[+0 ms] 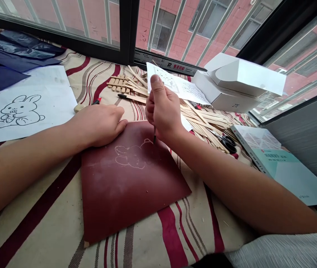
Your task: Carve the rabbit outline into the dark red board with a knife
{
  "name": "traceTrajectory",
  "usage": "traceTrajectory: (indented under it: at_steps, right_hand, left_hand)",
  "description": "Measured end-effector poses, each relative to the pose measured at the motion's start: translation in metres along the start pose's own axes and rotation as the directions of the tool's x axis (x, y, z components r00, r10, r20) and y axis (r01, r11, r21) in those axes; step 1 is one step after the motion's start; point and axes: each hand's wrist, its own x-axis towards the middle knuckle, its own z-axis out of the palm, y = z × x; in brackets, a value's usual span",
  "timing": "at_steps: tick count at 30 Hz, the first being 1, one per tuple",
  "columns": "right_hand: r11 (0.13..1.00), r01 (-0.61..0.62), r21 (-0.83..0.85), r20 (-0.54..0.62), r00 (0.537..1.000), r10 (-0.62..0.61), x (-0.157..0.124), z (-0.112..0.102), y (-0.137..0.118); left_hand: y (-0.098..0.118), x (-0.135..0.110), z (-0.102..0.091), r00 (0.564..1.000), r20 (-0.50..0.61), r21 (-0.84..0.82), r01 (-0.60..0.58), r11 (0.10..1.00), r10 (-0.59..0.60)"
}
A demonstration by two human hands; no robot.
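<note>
A dark red board (124,186) lies on the striped cloth in front of me, with a pale rabbit outline (132,154) scratched into its upper part. My right hand (162,109) is closed in a fist round a thin carving tool (154,137) whose tip touches the board at the rabbit's right ear. My left hand (98,124) rests at the board's upper left corner, fingers curled down on its edge, holding nothing I can see.
A white sheet with a drawn rabbit (21,104) lies at the left, dark blue carbon sheets (4,56) behind it. Wooden sticks (200,121), scissors (228,143), a printed sheet (177,85), a white box (236,83) and a teal book (281,163) crowd the right.
</note>
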Motion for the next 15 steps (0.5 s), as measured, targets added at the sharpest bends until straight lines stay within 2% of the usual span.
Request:
traceTrajectory:
  at_steps: [2,5,9,13,15]
  right_hand:
    - [0.996,-0.048,0.072,0.057,0.997,0.044,0.002,-0.002,0.0]
    - [0.98,-0.111,0.166,0.243,0.968,0.069,-0.002,-0.002,-0.005]
    - [0.958,-0.143,0.247,0.457,0.889,0.015,-0.012,-0.002,-0.014]
    - [0.957,-0.244,0.158,0.58,0.807,0.11,-0.011,-0.007,-0.018]
    - [0.949,-0.274,0.154,0.641,0.759,0.115,-0.008,-0.009,-0.018]
  left_hand:
    - [0.0,-0.002,-0.001,1.0,-0.005,-0.011,-0.017,1.0,0.017]
    - [0.001,-0.003,-0.001,0.998,-0.037,-0.031,-0.046,0.998,0.045]
    - [0.0,0.001,0.003,0.998,-0.014,-0.029,-0.058,0.998,0.058]
    - [-0.003,0.004,0.006,0.999,0.004,-0.038,-0.047,0.998,0.048]
    - [-0.004,0.004,0.007,0.999,-0.022,-0.112,-0.052,0.992,0.05]
